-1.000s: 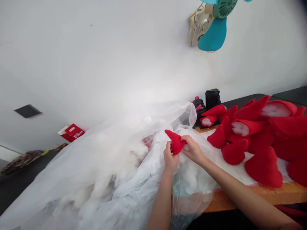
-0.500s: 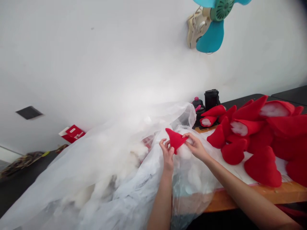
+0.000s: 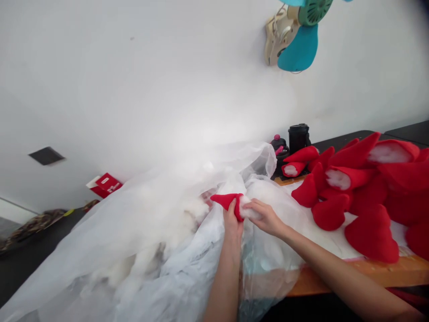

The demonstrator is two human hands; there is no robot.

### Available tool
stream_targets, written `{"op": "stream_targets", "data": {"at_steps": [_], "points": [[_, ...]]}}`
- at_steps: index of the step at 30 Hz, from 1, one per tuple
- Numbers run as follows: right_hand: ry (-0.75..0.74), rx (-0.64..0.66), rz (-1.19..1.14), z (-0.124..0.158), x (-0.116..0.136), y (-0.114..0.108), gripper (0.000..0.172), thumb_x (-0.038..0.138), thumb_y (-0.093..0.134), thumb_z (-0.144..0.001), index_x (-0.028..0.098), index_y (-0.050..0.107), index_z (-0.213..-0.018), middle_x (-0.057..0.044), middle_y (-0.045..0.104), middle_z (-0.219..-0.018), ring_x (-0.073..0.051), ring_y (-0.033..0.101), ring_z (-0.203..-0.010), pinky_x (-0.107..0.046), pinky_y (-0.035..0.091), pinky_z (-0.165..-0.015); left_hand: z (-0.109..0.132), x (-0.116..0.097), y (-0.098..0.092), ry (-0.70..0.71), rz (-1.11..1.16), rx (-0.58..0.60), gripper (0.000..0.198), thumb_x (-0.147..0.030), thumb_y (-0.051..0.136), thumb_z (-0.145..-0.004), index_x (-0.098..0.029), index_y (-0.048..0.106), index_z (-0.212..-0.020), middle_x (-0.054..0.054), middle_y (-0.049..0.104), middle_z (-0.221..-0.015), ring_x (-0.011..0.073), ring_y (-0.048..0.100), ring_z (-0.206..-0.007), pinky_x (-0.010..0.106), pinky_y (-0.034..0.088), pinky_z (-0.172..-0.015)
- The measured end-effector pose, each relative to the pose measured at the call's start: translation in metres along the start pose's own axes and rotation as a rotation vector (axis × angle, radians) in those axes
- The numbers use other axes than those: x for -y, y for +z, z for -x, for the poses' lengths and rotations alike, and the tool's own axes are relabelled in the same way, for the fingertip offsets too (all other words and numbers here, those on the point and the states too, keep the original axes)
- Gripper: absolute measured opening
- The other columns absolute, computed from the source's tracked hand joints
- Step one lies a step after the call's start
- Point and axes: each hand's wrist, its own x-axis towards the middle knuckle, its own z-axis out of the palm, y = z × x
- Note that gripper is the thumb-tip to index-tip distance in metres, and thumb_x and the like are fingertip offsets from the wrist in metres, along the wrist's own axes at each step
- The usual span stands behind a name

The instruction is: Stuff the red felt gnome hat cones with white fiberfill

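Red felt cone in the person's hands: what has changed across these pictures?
The left hand has tipped the red felt cone over, so its point now aims sideways rather than up. The right hand has moved in and presses white stuffing at the cone's open end. The pile of red felt cones and the plastic bag of stuffing stayed as they were.

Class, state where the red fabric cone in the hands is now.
In the head view, the red fabric cone sits just right of centre, held in the left hand, with white stuffing at its open end under the right hand.
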Motion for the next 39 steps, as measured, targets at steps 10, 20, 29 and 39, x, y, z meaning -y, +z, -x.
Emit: {"op": "stream_targets", "data": {"at_steps": [10,20,29,39], "points": [[0.225,-0.370,-0.325,-0.011,-0.005,-0.044,0.021,0.042,0.069,-0.083,0.021,0.065,-0.085,-0.002,0.058,-0.072,-0.017,0.055,-0.058,-0.033,0.050,-0.053,-0.016,-0.025,-0.015,0.105,0.336,-0.346,0.022,-0.026,0.065,-0.083,-0.017,0.060,-0.103,0.004,0.069,-0.102,0.0146,0.068,-0.092,0.028,0.055,-0.088],[-0.149,-0.244,0.174,-0.007,0.010,-0.028,0.055,0.033,0.064,-0.087,0.027,0.049,-0.140,-0.013,0.052,-0.138,-0.032,0.050,-0.129,-0.052,0.042,-0.108,0.010,-0.023,0.002,-0.101,0.341,0.091,0.045,-0.049,0.072,-0.081,-0.019,0.063,-0.112,0.009,0.070,-0.113,0.0236,0.068,-0.103,0.038,0.057,-0.092],[-0.020,-0.307,0.073,-0.011,-0.008,-0.025,0.020,0.011,0.053,-0.072,0.023,0.052,-0.088,-0.001,0.060,-0.082,-0.019,0.058,-0.075,-0.032,0.048,-0.068,0.022,-0.012,0.008,0.172,-0.235,0.341,0.097,-0.033,0.081,-0.071,-0.029,0.021,-0.147,0.013,0.058,-0.127,0.0234,0.066,-0.102,0.036,0.055,-0.083],[-0.014,-0.264,0.072,-0.006,0.003,-0.022,0.025,0.016,0.059,-0.077,0.024,0.036,-0.073,0.002,0.043,-0.067,-0.016,0.044,-0.059,-0.028,0.036,-0.051,0.023,-0.010,0.005,0.493,-0.530,0.065,0.025,-0.006,0.054,-0.066,-0.021,0.035,-0.070,-0.005,0.036,-0.066,0.0109,0.035,-0.062,0.022,0.030,-0.058]]}}
